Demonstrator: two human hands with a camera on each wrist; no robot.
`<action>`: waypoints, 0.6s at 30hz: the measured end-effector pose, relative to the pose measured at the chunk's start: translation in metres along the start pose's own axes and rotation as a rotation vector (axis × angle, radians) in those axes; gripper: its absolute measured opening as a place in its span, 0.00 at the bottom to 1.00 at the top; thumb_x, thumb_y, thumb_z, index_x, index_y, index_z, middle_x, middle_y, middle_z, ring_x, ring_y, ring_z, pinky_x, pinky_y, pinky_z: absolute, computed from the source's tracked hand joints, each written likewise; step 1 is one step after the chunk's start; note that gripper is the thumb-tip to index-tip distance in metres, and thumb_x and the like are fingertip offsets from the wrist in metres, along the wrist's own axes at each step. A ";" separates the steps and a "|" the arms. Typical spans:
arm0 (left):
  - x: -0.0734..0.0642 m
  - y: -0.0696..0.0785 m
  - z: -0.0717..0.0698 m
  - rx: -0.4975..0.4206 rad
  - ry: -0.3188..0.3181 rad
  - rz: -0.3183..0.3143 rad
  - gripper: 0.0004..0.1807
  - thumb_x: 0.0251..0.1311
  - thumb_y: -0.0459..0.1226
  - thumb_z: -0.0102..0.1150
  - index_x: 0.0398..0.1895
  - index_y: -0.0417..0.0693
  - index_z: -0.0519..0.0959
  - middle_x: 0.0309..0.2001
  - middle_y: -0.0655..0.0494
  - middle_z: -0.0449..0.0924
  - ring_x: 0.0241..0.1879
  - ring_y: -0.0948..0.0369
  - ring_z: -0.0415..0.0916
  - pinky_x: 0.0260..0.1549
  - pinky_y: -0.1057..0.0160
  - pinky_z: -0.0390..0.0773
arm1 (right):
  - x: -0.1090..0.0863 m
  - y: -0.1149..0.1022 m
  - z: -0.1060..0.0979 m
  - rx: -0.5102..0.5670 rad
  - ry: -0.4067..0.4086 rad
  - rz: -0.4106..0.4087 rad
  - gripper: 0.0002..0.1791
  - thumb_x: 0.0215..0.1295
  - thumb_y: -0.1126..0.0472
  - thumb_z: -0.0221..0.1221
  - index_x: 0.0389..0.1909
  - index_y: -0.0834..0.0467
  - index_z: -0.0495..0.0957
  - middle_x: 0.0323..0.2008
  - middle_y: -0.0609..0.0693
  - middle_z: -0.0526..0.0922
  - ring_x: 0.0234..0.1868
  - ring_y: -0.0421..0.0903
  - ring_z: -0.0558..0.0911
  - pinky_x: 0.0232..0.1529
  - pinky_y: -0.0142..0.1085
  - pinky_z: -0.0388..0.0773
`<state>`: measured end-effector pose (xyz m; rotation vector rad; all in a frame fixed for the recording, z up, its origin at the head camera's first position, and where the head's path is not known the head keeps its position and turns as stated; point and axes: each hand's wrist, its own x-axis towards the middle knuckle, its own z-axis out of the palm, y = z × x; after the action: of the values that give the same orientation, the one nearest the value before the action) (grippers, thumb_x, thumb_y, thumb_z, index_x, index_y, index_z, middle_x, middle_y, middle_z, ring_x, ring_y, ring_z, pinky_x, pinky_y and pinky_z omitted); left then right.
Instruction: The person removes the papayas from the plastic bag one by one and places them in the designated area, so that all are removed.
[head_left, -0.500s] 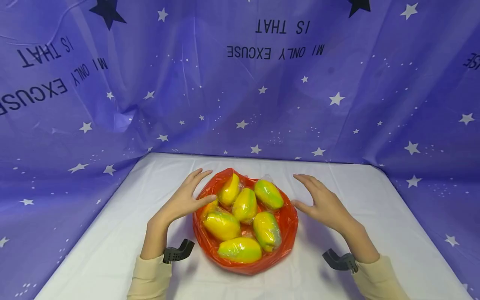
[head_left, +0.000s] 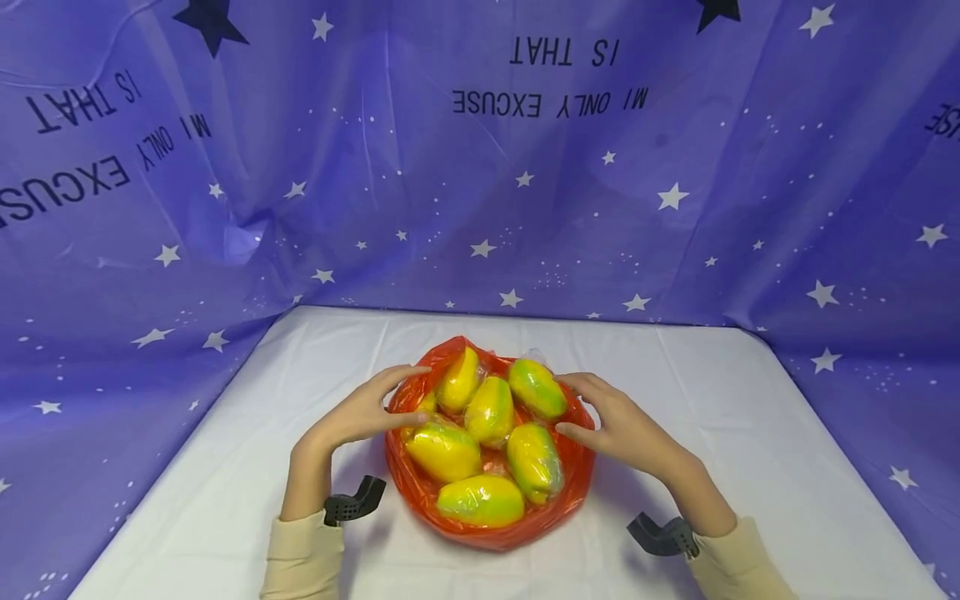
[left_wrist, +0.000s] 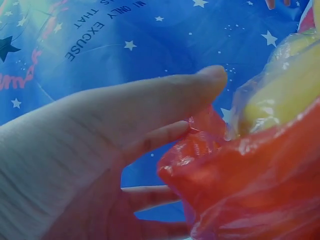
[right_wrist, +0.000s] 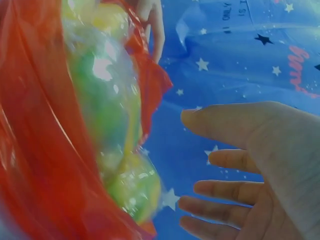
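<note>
red bag (head_left: 501, 535) of wrapped fruit (head_left: 490, 412): sitting on white table (head_left: 675, 367); i am holding left hand (head_left: 356, 414) and right hand (head_left: 628, 429) wide beside it; likely feeling limp, slippery, weighty; best cupped underneath.

The worktop (head_left: 720, 400) wears a smooth white covering (head_left: 225, 500), faintly creased, though whether it is cloth or plastic sheeting is hard to tell from the head view. On it sits a glossy red plastic bag (head_left: 577, 467), its mouth open upward and its crinkled sides spread into a rough ring, near the middle from left to right. White surface shows on every side of the bag, with soft shadows falling to its left and right.
</note>
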<state>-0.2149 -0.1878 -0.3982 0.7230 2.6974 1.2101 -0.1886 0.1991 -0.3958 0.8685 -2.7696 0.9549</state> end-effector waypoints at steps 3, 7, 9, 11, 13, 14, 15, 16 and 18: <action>0.000 -0.001 0.002 -0.018 -0.023 -0.011 0.41 0.50 0.53 0.71 0.69 0.59 0.66 0.68 0.54 0.63 0.68 0.50 0.57 0.63 0.42 0.58 | 0.001 -0.004 0.006 0.015 -0.042 0.006 0.34 0.60 0.50 0.66 0.66 0.53 0.67 0.61 0.49 0.72 0.59 0.50 0.75 0.57 0.48 0.72; 0.000 -0.002 0.003 -0.027 -0.043 -0.012 0.42 0.49 0.51 0.72 0.69 0.59 0.66 0.69 0.53 0.63 0.69 0.49 0.57 0.64 0.41 0.57 | 0.002 -0.009 0.011 0.012 -0.087 0.017 0.36 0.59 0.49 0.67 0.67 0.52 0.66 0.62 0.50 0.72 0.58 0.48 0.74 0.58 0.47 0.71; 0.000 -0.002 0.003 -0.026 -0.051 -0.010 0.42 0.49 0.51 0.72 0.69 0.58 0.67 0.69 0.51 0.63 0.69 0.48 0.56 0.64 0.41 0.56 | 0.002 -0.011 0.013 0.003 -0.099 0.018 0.37 0.59 0.46 0.67 0.67 0.51 0.67 0.62 0.49 0.71 0.60 0.47 0.73 0.60 0.47 0.70; 0.000 -0.002 0.003 -0.022 -0.058 -0.006 0.41 0.49 0.50 0.72 0.68 0.58 0.67 0.68 0.50 0.63 0.69 0.48 0.56 0.64 0.40 0.56 | 0.002 -0.013 0.015 -0.003 -0.107 0.014 0.38 0.58 0.44 0.66 0.67 0.52 0.67 0.62 0.48 0.71 0.60 0.47 0.73 0.60 0.47 0.69; 0.000 -0.003 0.002 -0.018 -0.062 -0.008 0.41 0.49 0.50 0.72 0.68 0.58 0.67 0.68 0.50 0.63 0.69 0.48 0.56 0.64 0.40 0.55 | 0.001 -0.014 0.017 -0.001 -0.116 0.009 0.39 0.57 0.42 0.66 0.66 0.53 0.67 0.62 0.48 0.72 0.60 0.47 0.74 0.60 0.47 0.70; 0.000 -0.003 0.002 -0.016 -0.062 -0.008 0.41 0.49 0.51 0.72 0.68 0.58 0.67 0.68 0.50 0.63 0.69 0.48 0.56 0.64 0.41 0.56 | 0.001 -0.015 0.017 0.001 -0.120 0.009 0.39 0.57 0.41 0.66 0.66 0.54 0.67 0.61 0.49 0.72 0.59 0.48 0.74 0.59 0.47 0.70; 0.000 -0.003 0.002 -0.012 -0.063 -0.007 0.42 0.49 0.51 0.72 0.69 0.58 0.67 0.68 0.50 0.63 0.69 0.48 0.56 0.64 0.41 0.55 | 0.000 -0.016 0.018 0.008 -0.126 0.010 0.40 0.57 0.41 0.66 0.66 0.55 0.67 0.61 0.49 0.72 0.58 0.48 0.75 0.59 0.47 0.70; 0.000 -0.003 0.002 -0.007 -0.064 -0.007 0.42 0.49 0.51 0.72 0.69 0.57 0.67 0.68 0.50 0.63 0.69 0.48 0.56 0.64 0.41 0.55 | 0.000 -0.017 0.019 0.014 -0.132 0.013 0.40 0.56 0.40 0.66 0.66 0.56 0.67 0.61 0.50 0.73 0.58 0.48 0.75 0.59 0.47 0.71; 0.000 -0.003 0.001 -0.001 -0.069 -0.013 0.42 0.49 0.51 0.72 0.69 0.57 0.67 0.69 0.50 0.63 0.69 0.48 0.56 0.64 0.41 0.56 | -0.001 -0.017 0.022 0.024 -0.142 0.015 0.41 0.56 0.38 0.65 0.65 0.56 0.67 0.61 0.49 0.73 0.58 0.47 0.75 0.59 0.46 0.71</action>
<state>-0.2158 -0.1887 -0.4009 0.7313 2.6413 1.1617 -0.1761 0.1759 -0.4044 0.9555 -2.8919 0.9672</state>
